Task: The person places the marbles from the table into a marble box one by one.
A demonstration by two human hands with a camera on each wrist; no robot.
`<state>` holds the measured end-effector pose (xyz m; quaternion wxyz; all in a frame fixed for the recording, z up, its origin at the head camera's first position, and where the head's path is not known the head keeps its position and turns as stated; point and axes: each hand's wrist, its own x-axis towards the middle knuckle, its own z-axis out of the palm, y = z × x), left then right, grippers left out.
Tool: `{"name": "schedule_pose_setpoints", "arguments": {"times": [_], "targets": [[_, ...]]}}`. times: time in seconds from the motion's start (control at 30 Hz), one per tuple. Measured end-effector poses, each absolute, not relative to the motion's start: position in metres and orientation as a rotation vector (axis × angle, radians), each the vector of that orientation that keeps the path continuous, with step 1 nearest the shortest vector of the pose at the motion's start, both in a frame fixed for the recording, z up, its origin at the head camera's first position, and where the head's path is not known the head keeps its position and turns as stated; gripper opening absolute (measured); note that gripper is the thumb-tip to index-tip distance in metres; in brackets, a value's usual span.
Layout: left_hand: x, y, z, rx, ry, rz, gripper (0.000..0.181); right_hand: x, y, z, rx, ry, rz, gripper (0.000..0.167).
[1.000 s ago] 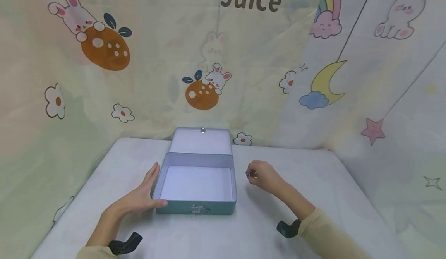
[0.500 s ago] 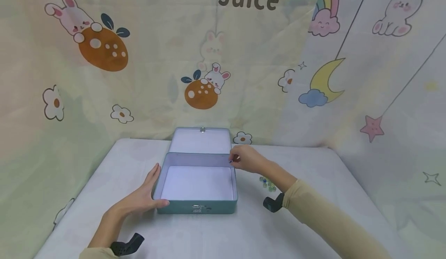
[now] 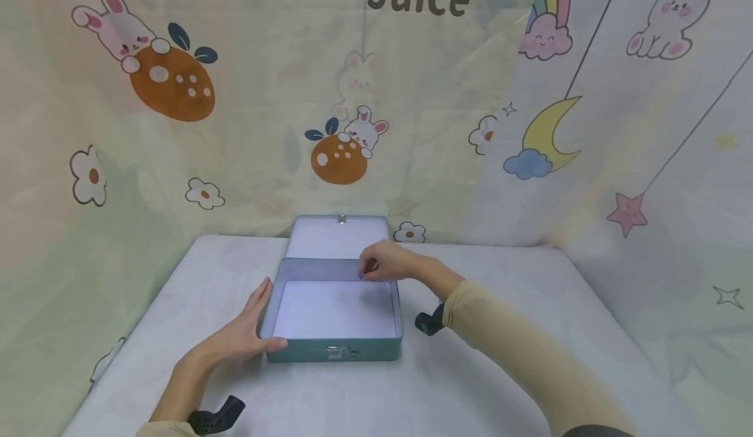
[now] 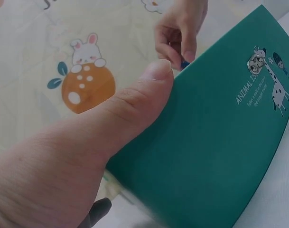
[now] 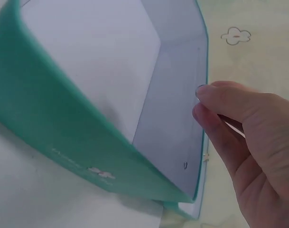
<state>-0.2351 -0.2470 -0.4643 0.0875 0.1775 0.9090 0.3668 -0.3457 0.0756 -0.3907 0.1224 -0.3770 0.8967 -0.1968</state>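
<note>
You have the green tin box (image 3: 306, 351) on the white table (image 3: 329, 398), its front wall towards you and its lid (image 3: 336, 238) swung back at the far side, so the broad opening faces up and lies within reach of both hands. Your left hand (image 3: 235, 336) is braced at the near left corner: the fingers lie nearly straight along the left wall and the thumb reaches across to the front, a hold that probably serves to stop the light-looking tin from sliding. It touches the box rather than wrapping round it. Your right hand (image 3: 388, 260) reaches over the right rim, near the back wall, with thumb and fingertips pinching a small blue piece (image 4: 184, 64) (shiny, perhaps glass, but too covered by your fingers to name surely). A fingertip pinch seems apt for something so small, since a whole palm would hide it and make it hard to place. The piece is over the rear part of the opening; whether it hangs above the rim or just below it, you cannot tell here. The printed giraffe (image 4: 277, 90) and the metal clasp (image 4: 256, 63) show on the front wall, clear of your left thumb.
</note>
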Motion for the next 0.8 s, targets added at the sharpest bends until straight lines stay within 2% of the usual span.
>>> {"name": "schedule_pose_setpoints", "arguments": {"times": [0.8], "targets": [[-0.236, -0.247, -0.466, 0.504, 2.707, 1.1, 0.122, -0.371, 0.038, -0.423, -1.105, 2.462, -0.468, 0.008]]}}
